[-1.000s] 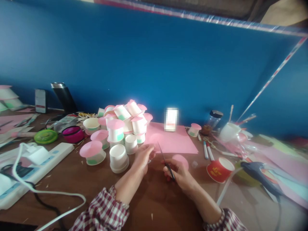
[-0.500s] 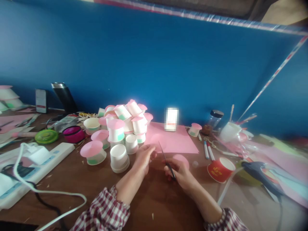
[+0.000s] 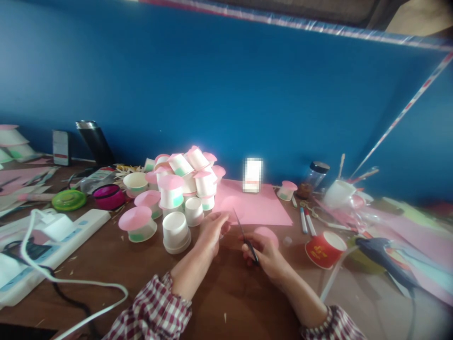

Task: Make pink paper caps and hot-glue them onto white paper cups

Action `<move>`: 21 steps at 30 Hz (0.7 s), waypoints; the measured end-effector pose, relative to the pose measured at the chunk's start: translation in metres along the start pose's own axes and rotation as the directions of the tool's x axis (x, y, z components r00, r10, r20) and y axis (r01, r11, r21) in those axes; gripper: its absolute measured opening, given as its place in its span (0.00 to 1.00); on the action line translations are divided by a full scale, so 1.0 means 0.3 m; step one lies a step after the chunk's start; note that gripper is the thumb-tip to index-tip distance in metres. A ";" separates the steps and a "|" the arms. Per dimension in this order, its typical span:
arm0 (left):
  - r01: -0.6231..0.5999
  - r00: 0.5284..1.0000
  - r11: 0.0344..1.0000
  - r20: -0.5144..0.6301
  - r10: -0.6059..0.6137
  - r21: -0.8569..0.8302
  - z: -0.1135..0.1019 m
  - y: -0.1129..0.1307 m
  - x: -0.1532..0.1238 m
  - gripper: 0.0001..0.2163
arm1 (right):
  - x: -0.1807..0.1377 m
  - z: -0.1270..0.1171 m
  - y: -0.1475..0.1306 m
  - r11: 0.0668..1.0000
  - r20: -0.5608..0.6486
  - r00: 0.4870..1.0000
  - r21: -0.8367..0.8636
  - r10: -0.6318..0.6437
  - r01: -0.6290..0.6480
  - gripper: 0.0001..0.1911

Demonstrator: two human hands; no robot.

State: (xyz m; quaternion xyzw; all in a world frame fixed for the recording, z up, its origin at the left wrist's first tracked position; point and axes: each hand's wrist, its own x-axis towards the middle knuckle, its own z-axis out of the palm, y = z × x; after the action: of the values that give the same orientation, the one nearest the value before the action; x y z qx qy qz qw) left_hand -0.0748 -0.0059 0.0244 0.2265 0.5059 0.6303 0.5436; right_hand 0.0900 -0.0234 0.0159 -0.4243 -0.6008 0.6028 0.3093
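Observation:
My left hand [image 3: 214, 229] pinches the near edge of a round pink paper piece [image 3: 231, 203], which blends into the pink sheet [image 3: 267, 208] behind it. Black-handled scissors [image 3: 250, 248] are gripped in my right hand [image 3: 265, 255], their blades pointing up and away at the edge of that round piece. Whether the blades touch the paper I cannot tell. A second pink disc [image 3: 268, 234] shows just behind my right hand's knuckles. Left of my left hand stand upturned white paper cups [image 3: 175, 229], beside a heap of cups with pink paper discs on them [image 3: 171, 186].
To the right are a red paper cup [image 3: 323, 250], a glue gun [image 3: 384, 257], two markers [image 3: 303, 220] and a lidded jar [image 3: 314, 177]. A white power strip [image 3: 88, 229] with cables lies at left. A blurred-out phone-like object [image 3: 252, 174] stands at the back.
Almost nothing differs. Both hands, the scissors and the round paper keep nearly the same position; the view has shifted very slightly.

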 end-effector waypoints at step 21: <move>-0.026 1.000 1.000 0.013 0.026 -0.017 -0.006 -0.008 0.000 0.11 | 0.001 0.008 -0.007 1.000 -0.034 0.999 0.002 0.012 -0.012 0.26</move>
State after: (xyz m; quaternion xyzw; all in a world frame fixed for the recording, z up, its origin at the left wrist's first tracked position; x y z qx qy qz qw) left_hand -0.0750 -0.0067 0.0215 0.2326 0.4937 0.6401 0.5408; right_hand 0.0875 -0.0241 0.0176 -0.4377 -0.5923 0.5980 0.3162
